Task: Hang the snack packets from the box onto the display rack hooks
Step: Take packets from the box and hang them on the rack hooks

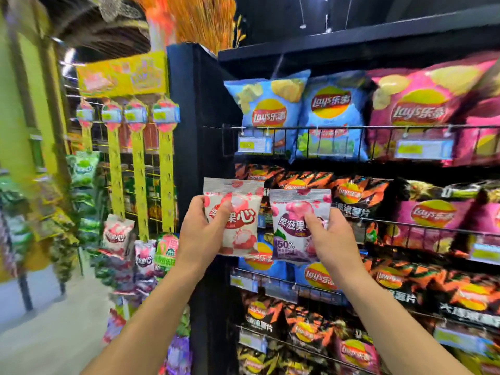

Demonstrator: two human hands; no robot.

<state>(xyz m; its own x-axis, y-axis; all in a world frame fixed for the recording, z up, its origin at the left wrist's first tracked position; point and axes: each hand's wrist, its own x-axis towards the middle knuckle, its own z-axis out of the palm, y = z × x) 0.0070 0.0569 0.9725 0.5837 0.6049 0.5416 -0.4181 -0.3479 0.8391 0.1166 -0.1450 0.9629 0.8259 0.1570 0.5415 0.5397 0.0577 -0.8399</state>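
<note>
My left hand (200,228) has its thumb (225,209) pressed across the front of a white-and-pink snack packet (239,220), with the other fingers curled behind it, so it is clamped upright. My right hand (331,239) pinches a white-and-purple snack packet (289,236) the same way, thumb on the front near its right edge. The two packets are side by side, just about touching, held in the air in front of a black shelf unit (200,117). Its wire-fronted shelves (351,127) carry blue Lay's bags (270,109), pink Lay's bags (422,104) and darker orange-and-black bags (349,193) lower down. To the left stands the display rack (140,185), with yellow hanging strips under a yellow header card. A few similar packets (117,234) already hang near the bottom of the strips. A pale floor (54,320) runs beneath it. The left side of my view is badly smeared, so I cannot read the rack's hooks or the green goods beside it. The fingers behind both packets are hidden, and the price tags (253,144) are too blurred to read.
</note>
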